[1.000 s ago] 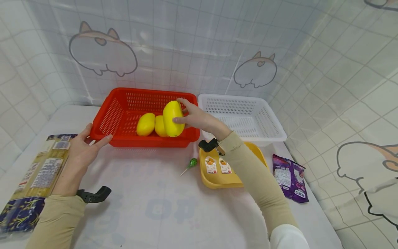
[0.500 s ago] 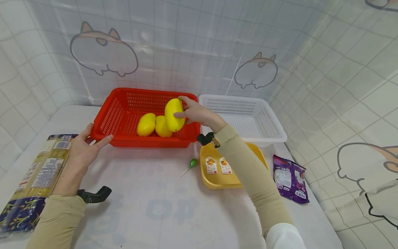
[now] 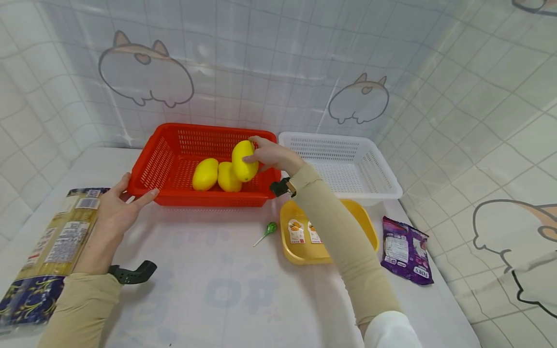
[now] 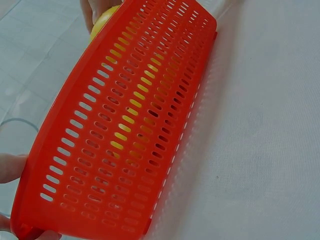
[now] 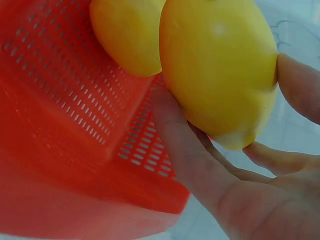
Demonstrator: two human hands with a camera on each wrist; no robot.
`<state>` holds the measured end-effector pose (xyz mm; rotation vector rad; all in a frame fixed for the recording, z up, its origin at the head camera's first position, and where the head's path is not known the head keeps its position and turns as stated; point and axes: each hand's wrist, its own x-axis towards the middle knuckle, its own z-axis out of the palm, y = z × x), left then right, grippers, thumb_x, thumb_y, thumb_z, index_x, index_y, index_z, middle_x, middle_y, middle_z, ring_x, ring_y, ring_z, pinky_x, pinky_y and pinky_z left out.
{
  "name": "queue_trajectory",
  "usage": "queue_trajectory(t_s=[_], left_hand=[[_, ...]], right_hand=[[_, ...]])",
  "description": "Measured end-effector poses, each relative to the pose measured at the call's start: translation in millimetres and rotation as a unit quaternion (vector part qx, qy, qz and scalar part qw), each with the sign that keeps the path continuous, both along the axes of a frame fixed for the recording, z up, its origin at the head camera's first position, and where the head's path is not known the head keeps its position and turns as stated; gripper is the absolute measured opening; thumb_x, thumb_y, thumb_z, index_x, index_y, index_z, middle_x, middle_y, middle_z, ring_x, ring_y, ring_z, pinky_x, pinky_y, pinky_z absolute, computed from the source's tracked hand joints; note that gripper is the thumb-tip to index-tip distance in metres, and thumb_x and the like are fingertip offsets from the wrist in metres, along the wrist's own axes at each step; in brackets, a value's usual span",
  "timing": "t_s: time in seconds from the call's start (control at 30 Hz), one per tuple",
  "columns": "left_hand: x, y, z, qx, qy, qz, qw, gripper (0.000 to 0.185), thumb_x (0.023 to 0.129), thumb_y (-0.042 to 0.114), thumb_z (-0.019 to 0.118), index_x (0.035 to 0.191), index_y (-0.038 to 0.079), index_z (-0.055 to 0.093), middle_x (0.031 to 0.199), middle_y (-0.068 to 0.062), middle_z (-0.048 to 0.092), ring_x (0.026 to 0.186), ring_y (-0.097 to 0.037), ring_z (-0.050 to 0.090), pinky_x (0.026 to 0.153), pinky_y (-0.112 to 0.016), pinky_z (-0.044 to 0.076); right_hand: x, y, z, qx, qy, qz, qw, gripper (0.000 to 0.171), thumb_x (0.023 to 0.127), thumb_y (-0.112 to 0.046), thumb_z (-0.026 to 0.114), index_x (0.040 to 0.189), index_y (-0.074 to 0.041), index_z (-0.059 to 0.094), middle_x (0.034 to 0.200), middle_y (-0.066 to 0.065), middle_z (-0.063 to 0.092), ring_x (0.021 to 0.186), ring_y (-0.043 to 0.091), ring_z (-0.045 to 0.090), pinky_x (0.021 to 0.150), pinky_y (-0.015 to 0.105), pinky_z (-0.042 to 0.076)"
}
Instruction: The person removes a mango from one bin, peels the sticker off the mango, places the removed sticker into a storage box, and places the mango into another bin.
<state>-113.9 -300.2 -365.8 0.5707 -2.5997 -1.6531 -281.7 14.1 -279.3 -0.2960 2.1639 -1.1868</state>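
My right hand [image 3: 274, 153] grips a smooth yellow mango [image 3: 244, 162] between thumb and fingers, over the right end of the red basket [image 3: 209, 198]. Seen from the right wrist, the held mango [image 5: 220, 70] is tilted, with the fingers [image 5: 172, 127] against its lower side. Two more mangoes, one on the left [image 3: 205, 174] and one in the middle [image 3: 228, 177], lie side by side on the basket floor; the held one partly overlaps the middle one. My left hand [image 3: 116, 211] holds the basket's front left corner, and the left wrist view shows its fingertips [image 4: 11, 167] at the rim.
A white basket [image 3: 389, 181] stands right of the red one. In front of it is a yellow tray [image 3: 300, 258] with mango stickers, partly under my right forearm. A green lollipop [image 3: 271, 227], a purple packet [image 3: 406, 251] and a long noodle-like package [image 3: 56, 251] lie around.
The right hand first raised the mango slightly and shifted it right, then lowered it a little inside the red basket's right end. The right forearm swung left. The left hand stays on the corner.
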Motion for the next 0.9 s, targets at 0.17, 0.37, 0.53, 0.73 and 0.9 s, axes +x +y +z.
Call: queue_trajectory(t_s=[0.17, 0.37, 0.53, 0.73, 0.9], left_hand=[[0.0, -1, 0.0, 0.007, 0.003, -0.003, 1.0, 0.096, 0.096, 0.053, 0.058, 0.159, 0.021, -0.007, 0.168, -0.008, 0.0, 0.152, -0.037, 0.014, 0.119, -0.054, 0.03], [0.4, 0, 0.3, 0.004, 0.004, -0.004, 1.0, 0.096, 0.096, 0.053, 0.058, 0.159, 0.021, -0.007, 0.168, -0.008, -0.001, 0.152, -0.038, 0.014, 0.118, -0.056, 0.03], [0.5, 1, 1.4, 0.007, 0.002, -0.003, 1.0, 0.096, 0.096, 0.053, 0.058, 0.159, 0.021, -0.007, 0.168, -0.008, -0.001, 0.152, -0.038, 0.014, 0.118, -0.056, 0.029], [0.8, 1, 1.6, 0.004, 0.001, -0.002, 1.0, 0.096, 0.095, 0.053, 0.058, 0.159, 0.021, -0.007, 0.168, -0.009, 0.0, 0.152, -0.038, 0.014, 0.118, -0.057, 0.029], [1.0, 1, 1.4, 0.0, 0.0, -0.002, 1.0, 0.096, 0.095, 0.054, 0.058, 0.159, 0.022, -0.007, 0.168, -0.009, 0.0, 0.152, -0.038, 0.014, 0.118, -0.058, 0.029]], right_hand=[[-7.3, -2, -3.6, 0.001, -0.009, -0.004, 1.0, 0.077, 0.099, -0.017, 0.062, 0.161, -0.017, 0.016, 0.16, 0.008, 0.028, 0.127, 0.029, 0.05, 0.101, 0.045, 0.054], [-14.0, -4, -6.5, 0.022, -0.02, -0.014, 0.999, 0.077, 0.099, -0.017, 0.061, 0.161, -0.016, 0.015, 0.162, 0.006, 0.025, 0.128, 0.027, 0.049, 0.102, 0.043, 0.054], [-17.0, -7, -7.5, 0.056, -0.021, -0.019, 0.998, 0.075, 0.099, -0.017, 0.06, 0.161, -0.019, 0.017, 0.164, 0.002, 0.022, 0.128, 0.026, 0.048, 0.104, 0.043, 0.052], [-21.3, -10, -10.9, 0.07, -0.041, -0.029, 0.996, 0.076, 0.1, -0.015, 0.059, 0.162, -0.019, 0.015, 0.168, -0.001, 0.013, 0.134, 0.025, 0.044, 0.105, 0.042, 0.051], [-25.8, -11, -16.2, 0.087, -0.052, -0.027, 0.994, 0.075, 0.101, -0.014, 0.057, 0.162, -0.016, 0.013, 0.166, 0.003, 0.019, 0.136, 0.027, 0.042, 0.109, 0.044, 0.048]])
